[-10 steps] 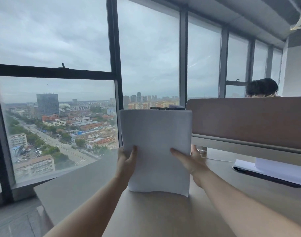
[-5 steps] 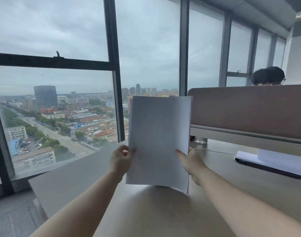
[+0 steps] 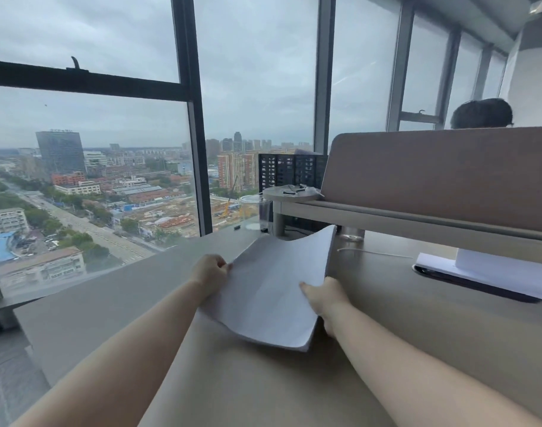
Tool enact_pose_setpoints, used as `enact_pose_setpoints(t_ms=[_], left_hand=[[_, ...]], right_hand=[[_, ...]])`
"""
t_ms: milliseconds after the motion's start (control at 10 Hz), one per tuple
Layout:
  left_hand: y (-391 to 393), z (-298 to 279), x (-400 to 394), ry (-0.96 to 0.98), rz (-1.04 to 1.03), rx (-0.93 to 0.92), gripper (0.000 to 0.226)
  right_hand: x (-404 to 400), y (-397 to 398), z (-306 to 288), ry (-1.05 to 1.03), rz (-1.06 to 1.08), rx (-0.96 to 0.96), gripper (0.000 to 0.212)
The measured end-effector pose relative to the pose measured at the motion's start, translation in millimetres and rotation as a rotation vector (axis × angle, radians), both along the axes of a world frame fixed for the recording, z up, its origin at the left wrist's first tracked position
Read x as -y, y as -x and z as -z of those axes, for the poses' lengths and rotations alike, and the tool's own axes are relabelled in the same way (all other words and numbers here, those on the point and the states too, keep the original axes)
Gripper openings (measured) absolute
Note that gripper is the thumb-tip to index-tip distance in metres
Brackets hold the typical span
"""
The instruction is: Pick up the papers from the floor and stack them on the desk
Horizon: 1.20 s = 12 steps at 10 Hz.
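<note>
White papers (image 3: 272, 291), upright half a second ago, now tilt low over the beige desk (image 3: 417, 334) at frame centre, far edge curling up. The left hand (image 3: 209, 269) pinches their left edge; the right hand (image 3: 325, 298) clamps the right edge, thumb on top. Farther right lies another paper stack (image 3: 494, 272).

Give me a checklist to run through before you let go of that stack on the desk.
1. Both hands grip the stack of papers: left hand on its left edge, right hand on its right edge. Ok.
2. Stack lying flat: far edge curls up. Not ok.
3. Near edge resting on the desk: cannot tell.
4. Bare desk under the stack: ok.
5. Stack apart from the white cable and the glass: ok.
6. Sheets aligned: right edge looks even. Ok.
</note>
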<state>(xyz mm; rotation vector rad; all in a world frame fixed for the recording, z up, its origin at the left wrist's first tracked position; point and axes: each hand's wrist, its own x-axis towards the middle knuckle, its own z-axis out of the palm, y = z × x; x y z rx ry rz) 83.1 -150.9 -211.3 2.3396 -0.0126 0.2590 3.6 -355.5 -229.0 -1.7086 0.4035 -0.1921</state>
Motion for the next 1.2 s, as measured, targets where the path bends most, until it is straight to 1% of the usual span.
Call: enact_pose_setpoints(t_ms=[100,200,300,400,500,600,700,800,900,1000,1100,1200], left_hand=[[-12,10,4,-0.062,0.010,-0.044,0.023],[-20,15,6,-0.147,-0.018,-0.067,0.028],[-28,19,10,-0.226,-0.048,-0.049,0.030],[-31,21,14,-0.293,-0.060,-0.043,0.036],[-29,22,12,-0.316,-0.088,-0.049,0.038],[-24,25,2,-0.303,-0.105,-0.041,0.037],[-13,29,-12,-0.285,-0.107,-0.032,0.036],[-1,35,-18,-0.271,-0.083,-0.014,0.036],[6,37,-17,-0.260,-0.066,0.005,0.036],[8,37,-17,-0.258,-0.068,0.012,0.037],[6,38,-19,-0.246,-0.073,0.045,0.037],[3,39,-20,-0.223,-0.076,0.057,0.035]], right_hand=[[-2,-5,5,0.020,0.012,-0.050,0.035],[-2,-8,1,0.126,0.037,-0.108,0.039],[1,-10,-3,0.262,0.030,-0.182,0.036],[5,-9,-10,0.205,-0.014,-0.318,0.018],[9,-4,-15,0.222,0.005,-0.417,0.026],[10,-5,-14,0.307,0.012,-0.421,0.037],[9,-1,-13,0.390,-0.003,-0.412,0.034],[8,8,-12,0.497,-0.007,-0.383,0.026],[11,17,-14,0.490,-0.037,-0.375,0.026],[13,37,-34,0.420,-0.092,-0.186,0.023],[17,99,-83,0.359,-0.209,0.198,0.021],[25,171,-135,0.158,-0.240,0.552,0.023]])
